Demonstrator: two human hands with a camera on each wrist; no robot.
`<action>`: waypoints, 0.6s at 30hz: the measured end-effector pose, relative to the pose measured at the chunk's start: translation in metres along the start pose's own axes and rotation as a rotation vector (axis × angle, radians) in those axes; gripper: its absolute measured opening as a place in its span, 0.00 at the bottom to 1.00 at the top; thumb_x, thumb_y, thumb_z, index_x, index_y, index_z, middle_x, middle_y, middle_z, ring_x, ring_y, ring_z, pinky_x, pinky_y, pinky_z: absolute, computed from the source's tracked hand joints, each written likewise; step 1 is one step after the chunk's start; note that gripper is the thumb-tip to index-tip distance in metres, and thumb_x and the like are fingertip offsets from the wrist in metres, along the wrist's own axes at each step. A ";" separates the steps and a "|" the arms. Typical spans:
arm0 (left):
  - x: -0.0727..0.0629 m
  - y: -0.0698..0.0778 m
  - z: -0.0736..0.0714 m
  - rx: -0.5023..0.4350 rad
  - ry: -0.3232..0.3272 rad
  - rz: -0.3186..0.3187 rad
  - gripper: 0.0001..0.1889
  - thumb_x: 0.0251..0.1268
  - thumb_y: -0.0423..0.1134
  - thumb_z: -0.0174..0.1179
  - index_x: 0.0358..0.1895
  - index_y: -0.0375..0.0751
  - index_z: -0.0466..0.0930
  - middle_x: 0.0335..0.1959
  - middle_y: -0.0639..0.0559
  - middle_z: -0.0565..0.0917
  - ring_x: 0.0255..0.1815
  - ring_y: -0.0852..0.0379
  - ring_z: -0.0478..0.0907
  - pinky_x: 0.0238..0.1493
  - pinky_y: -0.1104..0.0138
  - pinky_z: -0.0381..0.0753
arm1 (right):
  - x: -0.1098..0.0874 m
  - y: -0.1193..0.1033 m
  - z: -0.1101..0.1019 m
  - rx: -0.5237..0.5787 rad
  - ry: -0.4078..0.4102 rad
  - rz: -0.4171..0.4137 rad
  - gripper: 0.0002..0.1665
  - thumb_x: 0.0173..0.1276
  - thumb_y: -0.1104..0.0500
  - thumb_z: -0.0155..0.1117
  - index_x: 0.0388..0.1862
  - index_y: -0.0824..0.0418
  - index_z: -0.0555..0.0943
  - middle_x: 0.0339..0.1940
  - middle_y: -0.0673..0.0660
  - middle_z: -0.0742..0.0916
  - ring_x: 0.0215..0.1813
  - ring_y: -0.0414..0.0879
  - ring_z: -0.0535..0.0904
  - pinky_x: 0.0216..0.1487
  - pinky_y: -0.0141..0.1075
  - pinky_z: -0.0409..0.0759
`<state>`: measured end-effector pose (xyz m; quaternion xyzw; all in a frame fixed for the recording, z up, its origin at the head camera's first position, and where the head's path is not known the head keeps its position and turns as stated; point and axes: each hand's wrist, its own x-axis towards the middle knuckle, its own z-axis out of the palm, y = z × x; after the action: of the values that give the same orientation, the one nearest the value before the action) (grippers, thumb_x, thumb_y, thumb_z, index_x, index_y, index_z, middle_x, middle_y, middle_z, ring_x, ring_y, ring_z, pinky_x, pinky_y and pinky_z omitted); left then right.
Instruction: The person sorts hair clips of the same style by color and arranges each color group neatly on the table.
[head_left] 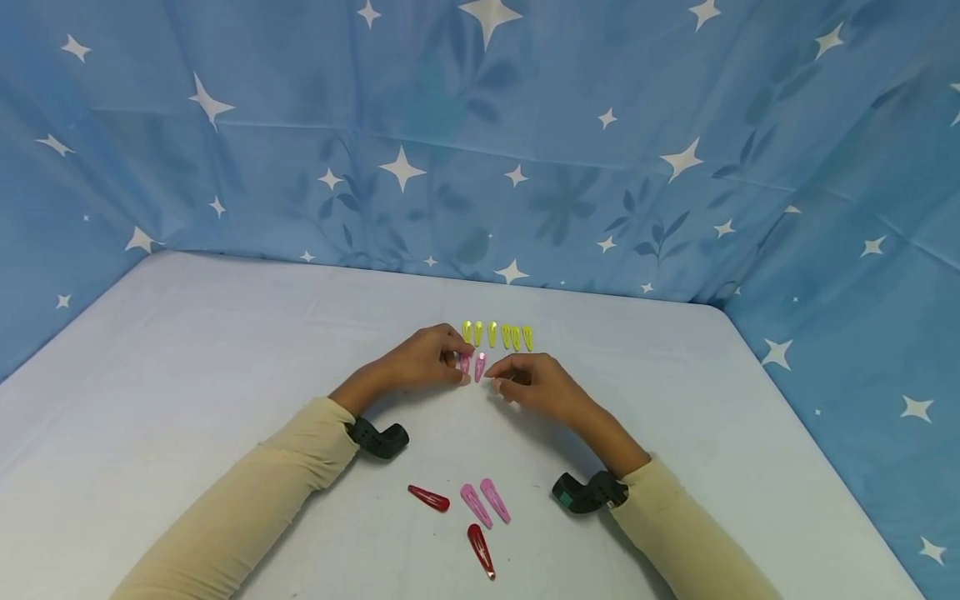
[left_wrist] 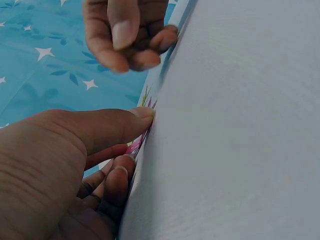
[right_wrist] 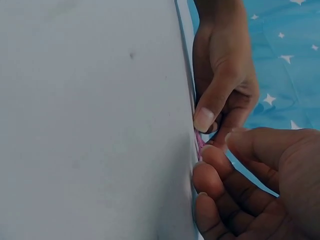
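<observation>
My left hand [head_left: 426, 360] pinches a pink hair clip [head_left: 464, 364] by its ends, low on the white table, with thumb and fingertips about it. In the left wrist view the thumb of the left hand [left_wrist: 75, 145] covers most of that clip. A second pink clip [head_left: 480, 367] lies upright-pointing just to the right. Beside this one is my right hand [head_left: 542, 385], fingers loosely bent and nothing held between them. The right wrist view shows the right hand [right_wrist: 250, 185] with its thumb apart from the fingers. Just beyond both hands runs a row of several yellow hair clips [head_left: 492, 334].
Nearer the front of the white table [head_left: 225, 358] lie two pink clips [head_left: 476, 505], a red clip [head_left: 429, 498] to their left and another red clip [head_left: 481, 551] below them. A blue star-patterned curtain [head_left: 450, 167] hangs behind the table and along its sides.
</observation>
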<state>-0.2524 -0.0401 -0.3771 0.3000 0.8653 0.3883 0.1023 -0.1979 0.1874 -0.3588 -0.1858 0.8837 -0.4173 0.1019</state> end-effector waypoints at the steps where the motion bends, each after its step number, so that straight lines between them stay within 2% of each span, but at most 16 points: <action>1: 0.000 0.000 0.000 -0.002 0.000 -0.003 0.24 0.58 0.35 0.69 0.59 0.32 0.80 0.48 0.44 0.77 0.40 0.57 0.76 0.44 0.68 0.75 | -0.003 -0.001 0.000 -0.005 -0.017 -0.007 0.12 0.68 0.64 0.63 0.48 0.64 0.85 0.36 0.58 0.87 0.32 0.43 0.79 0.33 0.31 0.78; 10: 0.000 -0.002 0.001 -0.009 0.012 0.000 0.25 0.58 0.35 0.69 0.59 0.32 0.80 0.47 0.44 0.77 0.40 0.57 0.75 0.44 0.68 0.75 | -0.032 -0.008 0.004 -0.042 -0.123 -0.067 0.12 0.66 0.63 0.66 0.48 0.60 0.86 0.33 0.51 0.85 0.33 0.41 0.76 0.33 0.28 0.76; 18: 0.000 -0.002 0.001 -0.018 0.017 0.015 0.25 0.58 0.35 0.69 0.59 0.32 0.80 0.47 0.44 0.78 0.39 0.58 0.75 0.44 0.68 0.74 | -0.055 -0.006 0.007 -0.036 -0.207 -0.117 0.15 0.64 0.66 0.66 0.50 0.59 0.85 0.37 0.49 0.87 0.36 0.36 0.78 0.41 0.29 0.80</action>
<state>-0.2526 -0.0405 -0.3792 0.3022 0.8603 0.3994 0.0950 -0.1442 0.2014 -0.3569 -0.2811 0.8635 -0.3851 0.1647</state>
